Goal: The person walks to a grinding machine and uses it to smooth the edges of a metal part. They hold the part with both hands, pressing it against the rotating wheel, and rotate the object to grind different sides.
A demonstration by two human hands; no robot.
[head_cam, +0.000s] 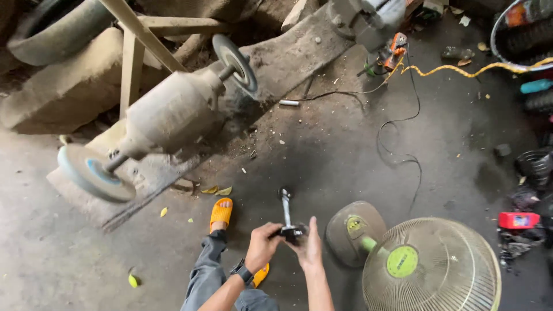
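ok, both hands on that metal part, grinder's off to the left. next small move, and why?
Probably lift it toward the nearer grinding wheel. Both the left hand and right hand grip the dark end of the metal part, whose shiny shaft points away, well short of the bench grinder.

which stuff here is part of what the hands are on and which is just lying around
In hand:
left hand
right hand
metal part, held by both

Lying about:
bench grinder
fan
yellow cord
black cable
red box

Dusty bench grinder (167, 115), green standing fan (429, 265), yellow cord (461, 70), orange sandal (220, 213)
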